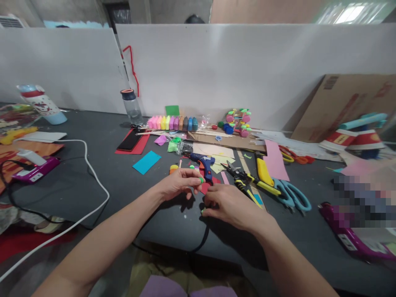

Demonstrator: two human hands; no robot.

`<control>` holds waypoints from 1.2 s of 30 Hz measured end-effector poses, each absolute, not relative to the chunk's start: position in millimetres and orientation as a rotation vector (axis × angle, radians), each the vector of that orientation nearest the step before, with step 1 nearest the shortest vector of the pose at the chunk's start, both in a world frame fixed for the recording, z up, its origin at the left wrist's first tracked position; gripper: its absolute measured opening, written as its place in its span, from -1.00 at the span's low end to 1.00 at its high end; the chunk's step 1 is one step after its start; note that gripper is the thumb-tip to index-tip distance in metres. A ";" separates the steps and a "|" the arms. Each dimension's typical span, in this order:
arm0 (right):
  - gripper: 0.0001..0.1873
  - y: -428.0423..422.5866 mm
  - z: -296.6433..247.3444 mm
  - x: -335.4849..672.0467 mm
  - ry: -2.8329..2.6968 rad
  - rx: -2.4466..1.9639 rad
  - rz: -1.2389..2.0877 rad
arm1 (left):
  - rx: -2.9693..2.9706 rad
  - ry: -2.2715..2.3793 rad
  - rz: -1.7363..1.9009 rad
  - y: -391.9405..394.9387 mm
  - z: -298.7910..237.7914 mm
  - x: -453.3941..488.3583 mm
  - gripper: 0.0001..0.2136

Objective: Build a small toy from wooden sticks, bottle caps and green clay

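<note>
My left hand (pixel 181 184) pinches a small round green piece of clay (pixel 201 180) between thumb and forefinger, a little above the grey table. Close beside it, my right hand (pixel 227 204) is low over the tabletop, fingers bent and closed. A bit of green clay (pixel 203 211) shows at its thumb tip; the rest is hidden by the fingers. Just beyond both hands lies a blue glue gun (pixel 202 161), with red paper (pixel 205 187) near its handle. An orange-yellow lid or pot (pixel 173 168) is partly behind my left hand.
Pliers (pixel 243 177), a yellow cutter (pixel 265 171) and blue-handled scissors (pixel 293 194) lie to the right. Clay blocks (pixel 173 123) and a small clay-and-stick model (pixel 238 121) stand at the back. A bottle (pixel 131 105), phone (pixel 130 139) and white cable (pixel 93 167) are leftward.
</note>
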State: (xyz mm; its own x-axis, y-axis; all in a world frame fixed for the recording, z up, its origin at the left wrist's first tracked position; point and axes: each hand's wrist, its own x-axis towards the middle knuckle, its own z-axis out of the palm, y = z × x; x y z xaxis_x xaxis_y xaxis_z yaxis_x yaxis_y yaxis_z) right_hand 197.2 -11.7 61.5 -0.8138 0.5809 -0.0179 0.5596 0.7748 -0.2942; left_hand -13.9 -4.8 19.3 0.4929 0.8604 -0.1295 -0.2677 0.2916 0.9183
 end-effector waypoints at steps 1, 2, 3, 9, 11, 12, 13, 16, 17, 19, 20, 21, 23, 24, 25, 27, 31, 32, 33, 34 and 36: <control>-0.81 -13.8 60.8 195.6 -2.908 -0.952 0.423 | 0.997 0.718 0.845 -5.0 19.6 -13.6 -0.71; -0.80 -15.6 60.3 194.3 -2.925 -0.963 0.411 | 0.996 0.720 0.847 -5.3 19.9 -13.3 -0.70; -0.80 -17.0 60.0 193.1 -2.940 -0.965 0.408 | 0.997 0.722 0.848 -5.6 20.0 -13.1 -0.70; -0.89 -20.1 60.5 190.9 -2.938 -0.895 0.542 | 1.026 0.737 0.846 -6.6 19.1 -10.6 -0.67; -0.93 -18.7 62.7 193.9 -2.868 -0.920 0.616 | 1.036 0.748 0.856 -6.6 19.0 -9.6 -0.65; -0.95 -17.3 64.2 196.2 -2.820 -0.937 0.656 | 1.041 0.755 0.866 -6.6 19.2 -9.3 -0.64; -0.97 -15.5 65.8 198.8 -2.765 -0.953 0.693 | 1.047 0.762 0.878 -6.6 19.4 -9.0 -0.64; -0.90 -9.1 68.7 205.9 -2.572 -0.992 0.749 | 1.075 0.775 0.902 -7.2 20.3 -8.6 -0.65; -0.86 -7.1 68.6 207.3 -2.506 -1.002 0.741 | 1.088 0.776 0.901 -7.6 20.7 -8.4 -0.66; -0.80 -4.6 66.6 208.0 -2.392 -1.013 0.709 | 1.120 0.777 0.891 -8.7 21.6 -7.7 -0.69; -0.79 -4.2 65.1 207.5 -2.347 -1.014 0.696 | 1.136 0.780 0.884 -9.2 22.1 -7.3 -0.70; -0.78 -4.3 63.4 206.5 -2.313 -1.013 0.689 | 1.152 0.784 0.876 -9.7 22.6 -6.7 -0.70; -0.79 -5.6 60.3 204.1 -2.267 -1.005 0.681 | 1.177 0.794 0.863 -10.4 23.4 -5.7 -0.70; -0.81 -6.4 59.1 202.9 -2.259 -0.997 0.677 | 1.187 0.799 0.859 -10.5 23.7 -5.4 -0.70; -0.83 -7.2 58.2 201.9 -2.259 -0.986 0.670 | 1.196 0.803 0.855 -10.5 23.9 -5.2 -0.70; -0.88 -8.1 57.3 200.7 -2.276 -0.952 0.649 | 1.210 0.810 0.848 -10.3 24.0 -5.3 -0.70; -0.89 -7.4 56.3 200.0 -2.294 -0.902 0.603 | 1.226 0.826 0.831 -9.9 23.6 -6.2 -0.67; -0.89 -6.9 55.9 199.9 -2.291 -0.899 0.593 | 1.229 0.828 0.829 -10.0 23.5 -6.2 -0.66; -0.88 -6.3 55.5 199.7 -2.286 -0.898 0.585 | 1.232 0.829 0.827 -10.1 23.4 -6.1 -0.65; -0.88 -5.8 55.1 199.5 -2.280 -0.899 0.580 | 1.234 0.830 0.827 -10.2 23.4 -5.8 -0.65; -0.86 -5.2 54.5 198.9 -2.263 -0.904 0.576 | 1.240 0.833 0.828 -10.6 23.7 -5.0 -0.65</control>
State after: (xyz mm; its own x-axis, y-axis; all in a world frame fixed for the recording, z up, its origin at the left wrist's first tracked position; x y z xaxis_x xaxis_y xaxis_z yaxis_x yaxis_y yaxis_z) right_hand 198.9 -5.2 54.5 -0.5684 0.7255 0.3879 0.4519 0.6693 -0.5898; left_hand -5.0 -10.6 23.7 0.4625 0.8827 -0.0827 -0.0777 0.1332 0.9880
